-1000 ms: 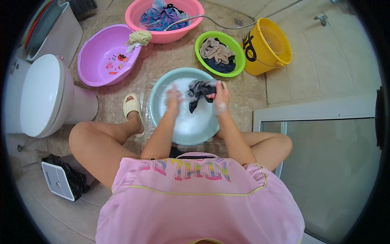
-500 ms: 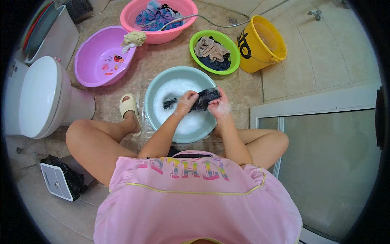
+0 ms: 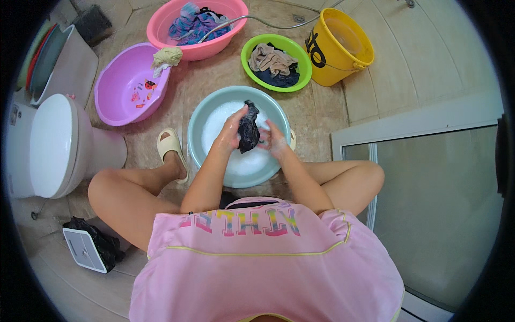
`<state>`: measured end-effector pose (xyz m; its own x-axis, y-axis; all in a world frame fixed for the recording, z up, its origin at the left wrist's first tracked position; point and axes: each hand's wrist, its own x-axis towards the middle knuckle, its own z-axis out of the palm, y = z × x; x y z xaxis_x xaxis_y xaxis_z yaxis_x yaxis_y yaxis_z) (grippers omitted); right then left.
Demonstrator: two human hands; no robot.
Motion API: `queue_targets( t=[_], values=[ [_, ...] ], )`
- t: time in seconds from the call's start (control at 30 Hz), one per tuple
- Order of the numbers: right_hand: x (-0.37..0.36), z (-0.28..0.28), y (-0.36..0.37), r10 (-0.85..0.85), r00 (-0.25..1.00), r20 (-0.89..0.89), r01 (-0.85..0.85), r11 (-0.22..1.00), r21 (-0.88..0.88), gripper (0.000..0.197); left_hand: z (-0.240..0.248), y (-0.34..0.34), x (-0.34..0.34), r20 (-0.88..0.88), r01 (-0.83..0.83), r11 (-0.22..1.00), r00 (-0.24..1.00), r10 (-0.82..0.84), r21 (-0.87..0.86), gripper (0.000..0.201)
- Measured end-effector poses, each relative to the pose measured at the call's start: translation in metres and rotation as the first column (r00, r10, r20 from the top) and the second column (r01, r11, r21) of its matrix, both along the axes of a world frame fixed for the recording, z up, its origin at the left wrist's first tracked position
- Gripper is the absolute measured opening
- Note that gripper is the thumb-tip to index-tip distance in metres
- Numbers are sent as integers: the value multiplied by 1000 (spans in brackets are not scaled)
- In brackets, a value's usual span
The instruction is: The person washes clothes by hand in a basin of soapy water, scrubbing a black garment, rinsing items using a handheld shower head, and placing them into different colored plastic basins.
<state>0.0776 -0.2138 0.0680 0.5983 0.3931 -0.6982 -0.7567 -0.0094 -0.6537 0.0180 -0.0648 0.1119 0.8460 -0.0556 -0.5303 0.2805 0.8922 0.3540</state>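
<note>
Cloth [image 3: 248, 131], black and bunched, sits across the middle of the light blue basin [image 3: 195, 134], above or against the white suds [image 3: 249, 168]; I can't tell whether its near end touches them. The left hand [image 3: 229, 130] grips it from the left; the right hand [image 3: 275, 141] is relaxed, fingers spread at its right edge, though I can't tell if they touch it. I'd judge it soft and limp, light apart from the water in it, slippery with soap and hardly fragile; a whole-palm hold around the thick middle should be surer than a pinch at 1 end. Its far end looks close to the far rim, while more foam shows on the near side. A cream slipper [image 3: 170, 143] crowds the basin's left edge, bent legs [image 3: 129, 197] flank its near side, and tiled floor [image 3: 222, 75] separates its far rim from the green tub [image 3: 245, 60].
</note>
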Motion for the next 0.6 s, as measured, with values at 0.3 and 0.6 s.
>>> queue_targets(
  t=[0.3, 0.6],
  values=[
    [-13, 14, 31, 480, 672, 565, -337, 877, -343, 17, 21, 14, 1, -195, 197, -14, 957, -215, 980, 35],
    [4, 42, 29, -238, 967, 93, 136, 789, 599, 35, 52, 33, -5, -104, 115, 47, 976, -190, 992, 20]
  ],
)
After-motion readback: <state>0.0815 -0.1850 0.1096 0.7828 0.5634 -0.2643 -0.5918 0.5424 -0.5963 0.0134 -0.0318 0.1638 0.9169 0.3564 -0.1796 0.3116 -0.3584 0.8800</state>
